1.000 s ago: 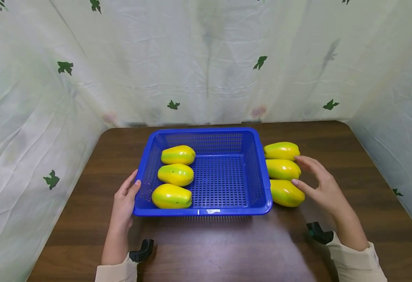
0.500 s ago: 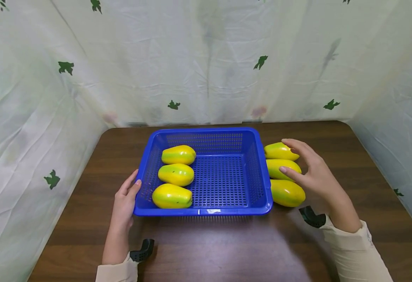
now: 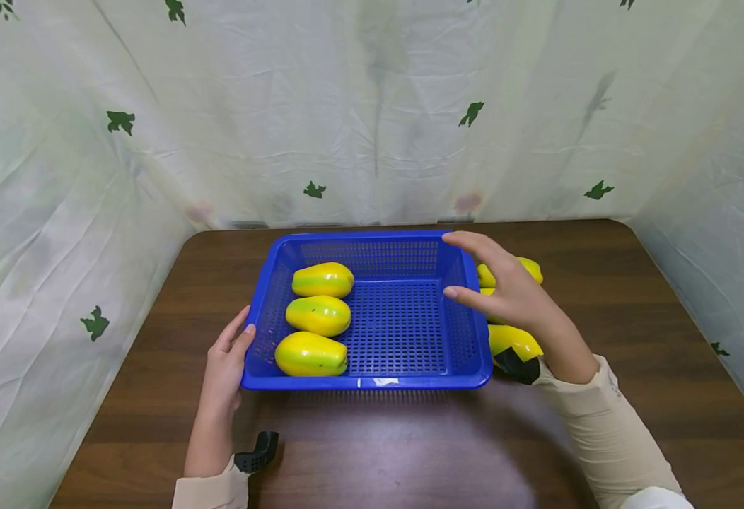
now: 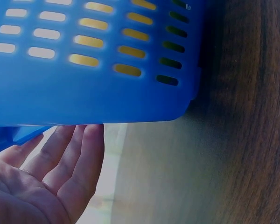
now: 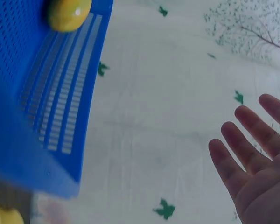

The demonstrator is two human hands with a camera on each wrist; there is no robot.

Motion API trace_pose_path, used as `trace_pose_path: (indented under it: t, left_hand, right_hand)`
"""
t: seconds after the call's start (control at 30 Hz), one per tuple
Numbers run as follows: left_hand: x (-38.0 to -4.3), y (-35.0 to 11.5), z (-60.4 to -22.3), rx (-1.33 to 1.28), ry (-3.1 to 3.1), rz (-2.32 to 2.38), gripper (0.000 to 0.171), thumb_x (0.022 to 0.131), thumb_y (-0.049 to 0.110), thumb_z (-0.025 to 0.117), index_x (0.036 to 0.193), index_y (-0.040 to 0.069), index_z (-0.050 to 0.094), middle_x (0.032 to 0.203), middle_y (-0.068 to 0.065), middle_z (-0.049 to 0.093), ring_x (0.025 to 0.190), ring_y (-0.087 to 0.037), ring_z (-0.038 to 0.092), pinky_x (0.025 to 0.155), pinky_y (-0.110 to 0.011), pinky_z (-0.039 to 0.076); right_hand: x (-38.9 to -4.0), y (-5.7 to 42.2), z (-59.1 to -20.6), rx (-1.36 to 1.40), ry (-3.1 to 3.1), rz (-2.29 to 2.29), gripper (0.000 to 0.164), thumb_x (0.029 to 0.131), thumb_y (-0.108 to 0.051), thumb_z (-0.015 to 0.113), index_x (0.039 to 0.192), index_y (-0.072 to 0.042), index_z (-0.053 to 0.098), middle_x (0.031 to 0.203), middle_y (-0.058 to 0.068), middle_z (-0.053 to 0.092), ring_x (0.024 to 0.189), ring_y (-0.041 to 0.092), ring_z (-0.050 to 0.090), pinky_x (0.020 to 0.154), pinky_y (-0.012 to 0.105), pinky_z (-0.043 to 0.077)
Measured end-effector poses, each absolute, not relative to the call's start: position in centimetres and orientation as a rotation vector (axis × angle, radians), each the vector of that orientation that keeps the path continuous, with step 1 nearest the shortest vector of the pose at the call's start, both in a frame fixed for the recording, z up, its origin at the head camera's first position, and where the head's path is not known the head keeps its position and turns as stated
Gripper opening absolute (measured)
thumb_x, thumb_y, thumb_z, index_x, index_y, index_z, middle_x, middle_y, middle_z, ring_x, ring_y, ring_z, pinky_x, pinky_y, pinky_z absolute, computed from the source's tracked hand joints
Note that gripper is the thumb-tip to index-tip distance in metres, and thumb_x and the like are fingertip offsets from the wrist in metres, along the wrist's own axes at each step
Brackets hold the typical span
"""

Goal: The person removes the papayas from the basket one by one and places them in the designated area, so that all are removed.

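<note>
A blue plastic basket (image 3: 372,383) with slotted walls stands mid-table. Three yellow-green papayas (image 3: 317,316) lie in a row along its left side. My left hand (image 3: 219,375) holds the basket's left rim, thumb on the edge and fingers outside; the left wrist view shows those fingers (image 4: 86,154) against the blue plastic. Over the basket's right rim hovers my right hand (image 3: 515,293), thumb and fingers spread, holding nothing. Its separated fingers also appear in the right wrist view. Three more papayas (image 3: 512,342) lie outside the basket on the right, partly covered by my right hand and wrist.
The brown wooden table (image 3: 410,445) extends around the basket. A pale curtain (image 3: 378,141) with green leaf prints hangs behind the table and along both sides. Black mounts (image 3: 259,452) are worn at both wrists.
My right hand has moved left from beside the outer papayas to over the basket's right rim, without a fruit. My left hand, the basket and the papayas have stayed in place.
</note>
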State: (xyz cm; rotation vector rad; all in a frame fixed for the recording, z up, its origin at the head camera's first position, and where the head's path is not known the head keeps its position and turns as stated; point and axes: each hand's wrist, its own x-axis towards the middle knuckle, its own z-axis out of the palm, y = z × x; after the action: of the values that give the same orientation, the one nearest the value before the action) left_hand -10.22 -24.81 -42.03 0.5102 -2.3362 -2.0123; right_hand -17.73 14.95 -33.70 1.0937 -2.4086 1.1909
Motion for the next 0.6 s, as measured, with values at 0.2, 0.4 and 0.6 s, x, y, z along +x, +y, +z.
trace_pose_path:
  t: [0.2,0.4,0.6]
  left_hand:
    - [-10.2,-24.9,-42.2,0.506,-2.333,-2.014,0.053,0.092,0.042,0.044,0.14,0.026,0.032,0.131,-0.012,0.041,0.089,-0.01,0.058,0.072,-0.025,0.05]
    - [-10.2,-24.9,-42.2,0.501,-2.323,-2.021,0.053,0.091,0.042,0.044,0.14,0.026,0.033,0.13,-0.013,0.041,0.089,-0.01,0.058,0.072,-0.026,0.05]
    - [-10.2,-24.8,-42.2,0.506,-2.321,-2.025,0.053,0.091,0.043,0.045,0.14,0.026,0.033,0.131,-0.013,0.041,0.089,-0.01,0.058,0.072,-0.026,0.05]
  right_hand:
    - [-18.6,11.8,-33.8,1.28,-2.357,1.184,0.061,0.078,-0.024,0.071,0.131,-0.008,0.044,0.131,0.004,0.044,0.121,0.018,0.037,0.099,0.037,0.03]
    - [-19.7,8.8,-34.7,1.4,-2.368,1.19,0.06,0.079,-0.027,0.07,0.129,-0.005,0.046,0.129,0.006,0.046,0.121,0.017,0.038,0.1,0.034,0.03]
    - [-20.6,6.0,-35.5,1.453,-2.457,1.197,0.06,0.081,-0.034,0.067,0.129,-0.005,0.045,0.13,0.005,0.045,0.122,0.015,0.037,0.099,0.032,0.03]
